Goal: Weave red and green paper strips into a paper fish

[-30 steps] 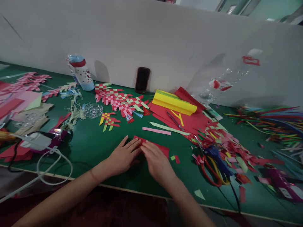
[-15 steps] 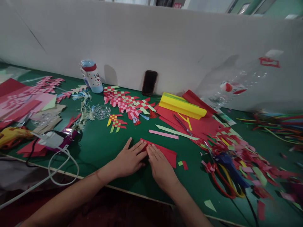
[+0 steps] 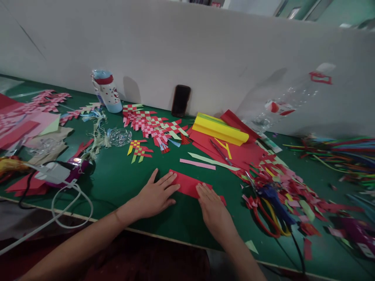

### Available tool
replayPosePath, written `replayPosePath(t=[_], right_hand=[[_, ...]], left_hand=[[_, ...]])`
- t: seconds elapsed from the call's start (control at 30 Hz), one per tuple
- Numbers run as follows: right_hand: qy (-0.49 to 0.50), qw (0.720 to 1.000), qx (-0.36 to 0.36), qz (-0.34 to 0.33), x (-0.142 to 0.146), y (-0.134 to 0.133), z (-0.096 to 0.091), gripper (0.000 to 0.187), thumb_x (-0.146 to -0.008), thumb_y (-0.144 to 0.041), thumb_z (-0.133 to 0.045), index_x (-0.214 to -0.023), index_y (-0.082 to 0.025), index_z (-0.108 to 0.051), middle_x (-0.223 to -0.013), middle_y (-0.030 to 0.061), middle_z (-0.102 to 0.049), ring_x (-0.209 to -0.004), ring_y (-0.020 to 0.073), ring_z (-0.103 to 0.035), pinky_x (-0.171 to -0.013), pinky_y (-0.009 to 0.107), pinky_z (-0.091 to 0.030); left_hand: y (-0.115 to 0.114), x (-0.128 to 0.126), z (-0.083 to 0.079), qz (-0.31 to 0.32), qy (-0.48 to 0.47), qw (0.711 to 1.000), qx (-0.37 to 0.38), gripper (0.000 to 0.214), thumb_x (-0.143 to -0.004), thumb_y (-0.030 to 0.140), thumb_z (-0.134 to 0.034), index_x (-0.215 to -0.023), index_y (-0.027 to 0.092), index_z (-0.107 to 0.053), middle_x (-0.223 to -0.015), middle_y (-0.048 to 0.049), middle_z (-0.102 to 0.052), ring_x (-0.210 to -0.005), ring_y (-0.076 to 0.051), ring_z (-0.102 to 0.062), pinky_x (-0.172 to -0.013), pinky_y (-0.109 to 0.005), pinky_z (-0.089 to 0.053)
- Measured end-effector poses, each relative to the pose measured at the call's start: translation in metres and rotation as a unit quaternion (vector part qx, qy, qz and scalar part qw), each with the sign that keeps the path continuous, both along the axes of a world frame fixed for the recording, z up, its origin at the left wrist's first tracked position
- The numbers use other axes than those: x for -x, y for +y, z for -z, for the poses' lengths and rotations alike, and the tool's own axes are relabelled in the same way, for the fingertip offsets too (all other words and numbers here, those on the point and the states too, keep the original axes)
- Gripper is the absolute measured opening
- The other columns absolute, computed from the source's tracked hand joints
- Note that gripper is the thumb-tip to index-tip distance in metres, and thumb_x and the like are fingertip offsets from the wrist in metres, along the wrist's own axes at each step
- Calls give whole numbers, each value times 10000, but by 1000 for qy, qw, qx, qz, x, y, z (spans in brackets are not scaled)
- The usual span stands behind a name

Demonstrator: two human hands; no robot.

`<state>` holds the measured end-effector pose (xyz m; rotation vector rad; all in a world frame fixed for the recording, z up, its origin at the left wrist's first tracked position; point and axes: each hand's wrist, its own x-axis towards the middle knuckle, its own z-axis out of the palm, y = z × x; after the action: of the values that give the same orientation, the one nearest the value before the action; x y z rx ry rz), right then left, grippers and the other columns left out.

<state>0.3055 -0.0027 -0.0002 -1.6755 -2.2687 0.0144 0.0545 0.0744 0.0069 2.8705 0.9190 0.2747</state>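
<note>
A folded red paper strip (image 3: 190,184) lies flat on the green table (image 3: 123,177) near the front edge. My left hand (image 3: 156,194) rests flat with its fingers spread, the fingertips pressing on the strip's left end. My right hand (image 3: 213,207) lies flat on the strip's right part, fingers stretched out and pointing away from me. Neither hand holds anything.
Woven red, pink and green paper pieces (image 3: 154,127) lie behind the strip, with a yellow paper roll (image 3: 219,129) on red sheets, a phone (image 3: 181,100) against the white wall and a water bottle (image 3: 107,91). Scissors (image 3: 268,208) and paper scraps lie right; a charger and cable (image 3: 63,183) left.
My right hand has slid to the right along the red strip, away from my left hand, which stays on the left end. The view has shifted a little.
</note>
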Motion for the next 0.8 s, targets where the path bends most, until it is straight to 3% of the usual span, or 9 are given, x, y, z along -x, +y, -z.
replayPosePath(t=[0.17, 0.27, 0.47, 0.63, 0.8], right_hand=[[35, 995, -22, 86, -26, 18, -22, 334, -955, -320, -402, -1101, -186, -671, -1046, 87, -730, -956, 204, -681, -841, 349, -544], [22, 992, -37, 114, -43, 45, -27, 351, -940, -313, -399, -1125, -164, -658, -1082, 119, -705, -1018, 244, -638, -896, 410, -501], [-15, 993, -41, 113, -61, 95, -17, 356, -902, -209, -382, -1118, -173, -663, -1142, 121, -676, -1106, 256, -577, -990, 452, -397], [-35, 986, -45, 157, -75, 106, -14, 360, -900, -194, -382, -1121, -121, -656, -1133, 153, -676, -1073, 265, -564, -952, 438, -382], [-44, 978, -37, 201, -77, 104, -12, 313, -886, -243, -443, -1095, -186, -669, -1102, 115, -686, -1036, 273, -528, -852, 421, -380]], left_hand=[[-1, 0, 1, -3, -23, 1000, -15, 439, -979, 489, -372, -1348, 275, -473, -1520, -69, -363, -1406, -228, -321, -1172, -524, 33], [0, 0, 1, -5, -26, 1000, -12, 432, -980, 475, -375, -1352, 276, -468, -1516, -69, -369, -1410, -231, -314, -1169, -529, 42], [-1, 0, -1, -5, -36, 999, -13, 408, -979, 448, -386, -1333, 272, -486, -1514, -64, -374, -1407, -221, -318, -1174, -512, 44], [-1, 0, -1, -10, -41, 999, -6, 425, -972, 472, -398, -1343, 279, -476, -1514, -57, -375, -1408, -211, -317, -1179, -494, 38], [-1, 0, 0, -11, -41, 999, -10, 431, -973, 481, -389, -1342, 279, -481, -1515, -56, -373, -1411, -214, -310, -1180, -493, 41]])
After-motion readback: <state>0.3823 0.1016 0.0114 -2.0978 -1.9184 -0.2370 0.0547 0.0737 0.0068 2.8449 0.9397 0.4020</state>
